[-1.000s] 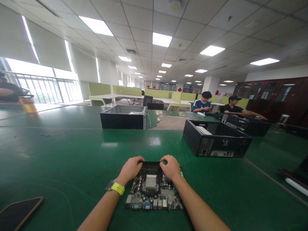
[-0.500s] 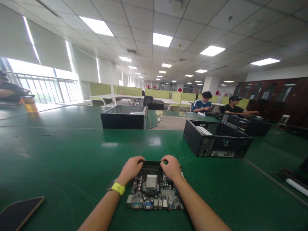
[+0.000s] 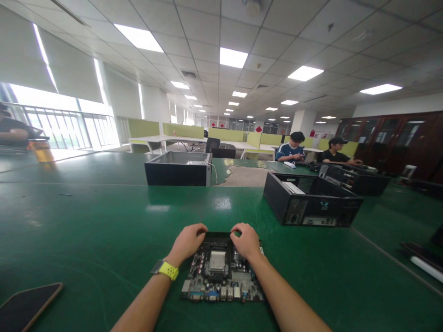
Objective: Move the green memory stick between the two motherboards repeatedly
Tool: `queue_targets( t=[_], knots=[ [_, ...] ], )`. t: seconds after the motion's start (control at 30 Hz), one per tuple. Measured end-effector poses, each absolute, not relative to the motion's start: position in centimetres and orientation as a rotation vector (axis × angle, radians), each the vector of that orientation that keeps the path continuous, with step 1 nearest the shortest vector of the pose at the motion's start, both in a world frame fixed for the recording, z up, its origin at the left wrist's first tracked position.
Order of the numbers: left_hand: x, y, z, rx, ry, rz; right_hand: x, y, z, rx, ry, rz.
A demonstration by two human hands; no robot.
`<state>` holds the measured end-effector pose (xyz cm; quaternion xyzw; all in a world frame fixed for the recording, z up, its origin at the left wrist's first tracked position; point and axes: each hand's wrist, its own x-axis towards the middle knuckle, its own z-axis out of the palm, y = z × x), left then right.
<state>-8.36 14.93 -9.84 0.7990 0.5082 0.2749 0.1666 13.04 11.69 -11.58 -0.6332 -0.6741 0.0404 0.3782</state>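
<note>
A computer motherboard [image 3: 221,276] with a silver processor in its middle lies flat on the green table [image 3: 104,230] right in front of me. My left hand [image 3: 188,242], with a yellow watch strap on its wrist, curls its fingers over the board's far left edge. On the far right edge rests my right hand [image 3: 245,240], its fingers bent and closed too. Both hands press on the same far edge, a short gap between them. What the fingertips pinch there is hidden.
An open black computer case [image 3: 309,200] stands to the right beyond the board, and another open case [image 3: 178,169] farther back at the centre. A dark phone [image 3: 27,306] lies at the near left. Two people sit at the far right by a third case [image 3: 355,180].
Almost nothing moved. My hands stay on the board's far edge, and the seated person at the far right drew an outstretched arm back.
</note>
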Motion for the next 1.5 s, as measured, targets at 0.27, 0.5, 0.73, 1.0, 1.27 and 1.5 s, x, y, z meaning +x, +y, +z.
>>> queue_targets(
  t=[0.27, 0.5, 0.73, 1.0, 1.27, 1.5],
  knots=[
    [-8.44, 14.66, -9.46, 2.259, 1.490, 0.778, 13.06, 11.58, -11.56, -1.624, -1.718, 0.103],
    [-8.48, 14.58, -9.18, 2.238, 1.491, 0.777, 12.99, 11.65, -11.44, -1.619, -1.723, 0.110],
    [-9.05, 15.18, -9.95, 2.250, 1.533, 0.784, 13.03, 11.68, -11.56, -1.616, -1.727, 0.098],
    [-8.99, 15.24, -9.97, 2.275, 1.508, 0.785, 12.95, 11.64, -11.47, -1.653, -1.726, 0.092],
    [-9.32, 15.35, -9.98, 2.234, 1.515, 0.782, 13.05, 11.70, -11.53, -1.622, -1.720, 0.103],
    [-9.29, 15.29, -9.96, 2.232, 1.528, 0.776, 12.99, 11.81, -11.59, -1.620, -1.716, 0.114]
  ],
)
